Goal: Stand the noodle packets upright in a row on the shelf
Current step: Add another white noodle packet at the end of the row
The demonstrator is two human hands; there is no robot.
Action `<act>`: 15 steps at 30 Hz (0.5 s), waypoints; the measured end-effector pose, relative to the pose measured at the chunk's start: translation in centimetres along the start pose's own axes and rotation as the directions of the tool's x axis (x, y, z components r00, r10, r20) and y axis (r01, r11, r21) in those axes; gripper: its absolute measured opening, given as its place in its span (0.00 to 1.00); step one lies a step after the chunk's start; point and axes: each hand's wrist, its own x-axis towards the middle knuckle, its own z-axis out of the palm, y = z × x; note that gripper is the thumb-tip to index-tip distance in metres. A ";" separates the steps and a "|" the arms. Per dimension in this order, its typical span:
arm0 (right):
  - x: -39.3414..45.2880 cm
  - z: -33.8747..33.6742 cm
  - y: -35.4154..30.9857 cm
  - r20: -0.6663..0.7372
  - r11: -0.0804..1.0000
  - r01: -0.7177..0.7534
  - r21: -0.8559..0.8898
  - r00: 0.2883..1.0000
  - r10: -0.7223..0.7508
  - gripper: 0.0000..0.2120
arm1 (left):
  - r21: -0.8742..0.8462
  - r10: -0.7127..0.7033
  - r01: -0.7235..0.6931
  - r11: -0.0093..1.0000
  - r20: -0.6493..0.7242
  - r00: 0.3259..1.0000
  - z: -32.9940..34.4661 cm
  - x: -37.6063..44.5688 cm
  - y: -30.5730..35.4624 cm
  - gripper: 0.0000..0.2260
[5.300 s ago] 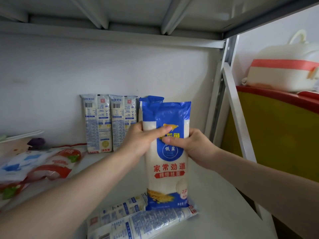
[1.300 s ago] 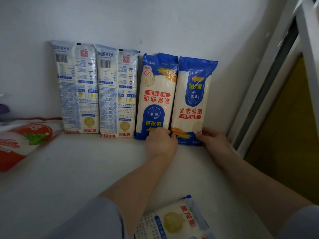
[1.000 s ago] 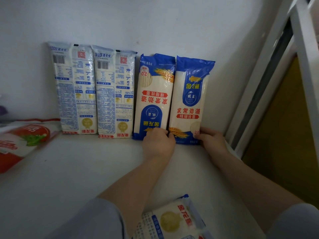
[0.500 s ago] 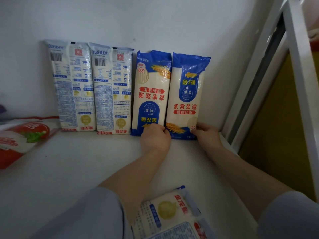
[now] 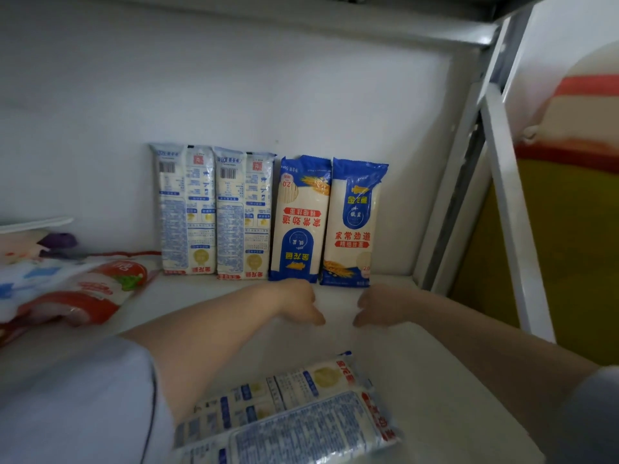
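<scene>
Four noodle packets (image 5: 268, 216) standing upright in a row against the far wall of the shelf (image 5: 418, 380), edges touching: two white ones at left, back sides facing out, two blue-and-white ones at right, the left of that pair printed upside down; hovering just near of the row, apart from it, left hand (image 5: 294, 304) and right hand (image 5: 382, 308), fingers loosely curled and holding nothing; lying flat at the near edge, two more white packets (image 5: 301, 410), overlapping; sprawling at far left, red-and-white bags (image 5: 77, 293).
</scene>
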 end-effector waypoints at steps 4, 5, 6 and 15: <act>-3.5 -1.8 -2.4 0.115 0.965 0.115 -0.235 0.989 -0.090 0.26 | 0.044 -0.012 0.004 0.999 0.174 0.985 -0.8 -4.1 -0.1 0.33; -4.4 -2.1 -3.2 0.132 0.952 0.146 -0.270 0.985 -0.114 0.27 | 0.040 -0.007 -0.001 0.999 0.206 0.979 -0.8 -5.0 -0.1 0.35; -5.3 -2.4 -4.0 0.150 0.940 0.173 -0.295 0.980 -0.133 0.27 | 0.032 -0.002 -0.005 0.999 0.230 0.973 -0.6 -5.9 -0.2 0.36; -11.2 -1.9 -8.7 0.252 0.876 0.342 -0.339 0.930 -0.266 0.36 | 0.163 -0.049 -0.004 0.987 0.320 0.946 0.1 -11.9 -2.4 0.44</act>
